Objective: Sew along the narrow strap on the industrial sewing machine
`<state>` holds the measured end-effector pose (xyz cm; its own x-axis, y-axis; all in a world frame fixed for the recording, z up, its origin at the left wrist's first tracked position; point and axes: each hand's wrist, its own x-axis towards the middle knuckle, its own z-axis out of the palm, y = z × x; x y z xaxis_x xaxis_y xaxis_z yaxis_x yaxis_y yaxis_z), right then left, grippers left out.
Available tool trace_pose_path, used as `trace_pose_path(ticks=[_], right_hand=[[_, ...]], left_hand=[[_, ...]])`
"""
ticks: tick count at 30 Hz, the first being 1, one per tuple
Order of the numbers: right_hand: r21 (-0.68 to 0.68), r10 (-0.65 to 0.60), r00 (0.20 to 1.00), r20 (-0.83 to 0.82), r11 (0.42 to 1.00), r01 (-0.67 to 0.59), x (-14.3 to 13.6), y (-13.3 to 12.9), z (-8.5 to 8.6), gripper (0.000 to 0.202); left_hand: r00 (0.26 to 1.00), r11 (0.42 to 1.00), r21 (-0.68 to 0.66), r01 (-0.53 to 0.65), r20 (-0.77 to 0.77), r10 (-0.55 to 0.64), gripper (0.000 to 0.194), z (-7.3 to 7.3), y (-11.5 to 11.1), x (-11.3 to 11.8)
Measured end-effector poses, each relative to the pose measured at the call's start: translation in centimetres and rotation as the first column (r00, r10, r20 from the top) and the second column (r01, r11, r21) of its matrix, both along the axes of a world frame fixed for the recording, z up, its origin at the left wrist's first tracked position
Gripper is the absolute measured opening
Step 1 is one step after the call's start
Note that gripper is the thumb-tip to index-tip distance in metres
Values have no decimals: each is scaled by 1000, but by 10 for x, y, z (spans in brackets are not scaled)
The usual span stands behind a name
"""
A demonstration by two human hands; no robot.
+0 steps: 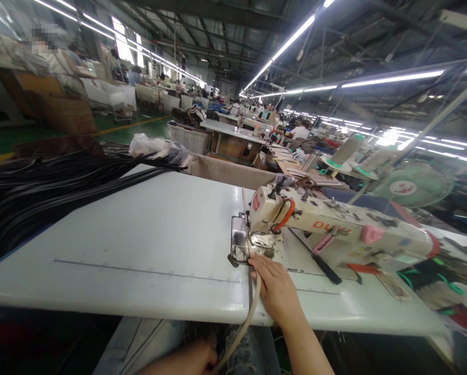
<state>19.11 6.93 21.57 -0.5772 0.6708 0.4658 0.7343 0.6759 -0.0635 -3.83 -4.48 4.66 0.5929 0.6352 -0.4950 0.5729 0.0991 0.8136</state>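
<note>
A narrow beige strip (240,333) runs up from my lap, over the table's front edge and toward the presser foot of a sewing machine (335,229). My right hand (274,286) rests on the table just in front of the metal needle plate (239,239), its fingers closed together over the strip. Low in the view, above my legs, my left hand (202,355) is curled around the lower part of the strip. The frame's bottom edge cuts off some of its fingers. Beyond the machine head, a length of strip (244,200) lies toward the table's back edge.
Many black strips (41,192) are heaped along the white table (159,224) on the left. A ruler line (151,272) marks its front. A black-handled tool (327,268) lies beside the machine arm. Thread cones (346,151) and a fan (413,185) stand at right.
</note>
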Motion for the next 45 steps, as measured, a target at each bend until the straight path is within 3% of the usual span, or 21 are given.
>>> trace_pose_path(ticks=[19, 25, 29, 35, 37, 42, 45], right_hand=[[33, 13, 1000, 1, 999, -13, 2, 3, -1, 33], [27, 10, 1000, -3, 1000, -10, 1, 3, -1, 32], [29, 9, 1000, -8, 1000, -9, 1, 3, -2, 31], [24, 4, 1000, -1, 1000, -4, 2, 2, -2, 32], [30, 5, 1000, -2, 1000, -5, 2, 2, -2, 32], [24, 13, 1000, -14, 1000, -13, 0, 1, -1, 35], [1, 1, 1000, -16, 1000, -1, 0, 1, -1, 34]], left_hand=[[999, 999, 6, -43, -9, 43, 5, 13, 1, 3], [997, 999, 47, 1, 76, -4, 25, 1, 3, 5], [987, 999, 54, 3, 159, -12, 14, -4, 2, 5], [953, 996, -9, -84, 293, 83, 26, -11, 4, 5], [952, 995, -48, -90, 290, 100, 29, -5, 5, 5], [980, 975, 219, -33, 197, -11, 34, 33, 4, 3], [977, 972, 234, -29, 213, -22, 38, 46, 3, 1]])
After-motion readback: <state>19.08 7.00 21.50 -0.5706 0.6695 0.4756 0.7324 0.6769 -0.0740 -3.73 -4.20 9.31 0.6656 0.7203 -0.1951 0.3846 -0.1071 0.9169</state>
